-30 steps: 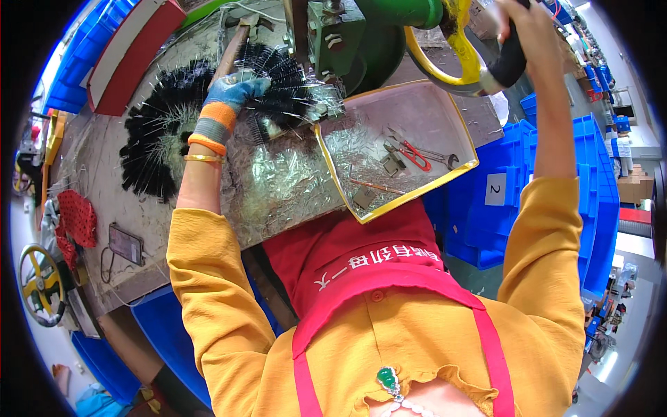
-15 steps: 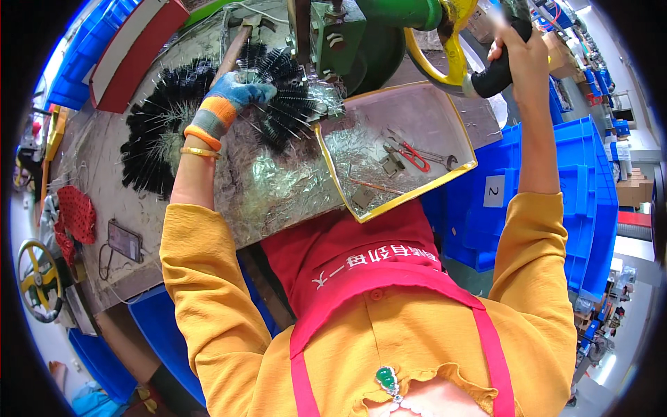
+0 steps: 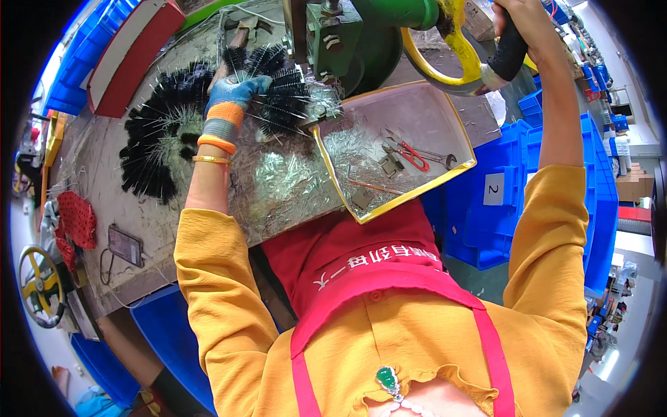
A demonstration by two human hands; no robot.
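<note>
My right hand (image 3: pixel 529 26), bare, is wrapped round the black-covered grip (image 3: pixel 511 50) of a yellow crank wheel (image 3: pixel 458 48) at the upper right. The wheel belongs to a green hand press (image 3: pixel 335 38). Left of the press, my left hand (image 3: pixel 235 96), in a blue, orange and grey glove, is closed amid black bristle brushes (image 3: pixel 283 104) with thin wire stems; what exactly its fingers hold is hidden. More of these brushes (image 3: pixel 147 125) fan out in a curved pile to its left. A hammer (image 3: pixel 243 31) lies just beyond that hand, its wooden handle partly covered.
A yellow-edged tray (image 3: pixel 410 203) beside the press holds red-handled cutters (image 3: pixel 415 158), a wrench (image 3: pixel 445 160) and small metal pieces. Wire scraps litter the worktable (image 3: pixel 267 201). A phone (image 3: pixel 125 244) and red cloth (image 3: pixel 75 219) lie left; blue bins (image 3: pixel 497 229) stand right.
My right hand and the crank grip have moved farther away and slightly right. My left hand has shifted a little to the right and away, staying closed at the brushes.
</note>
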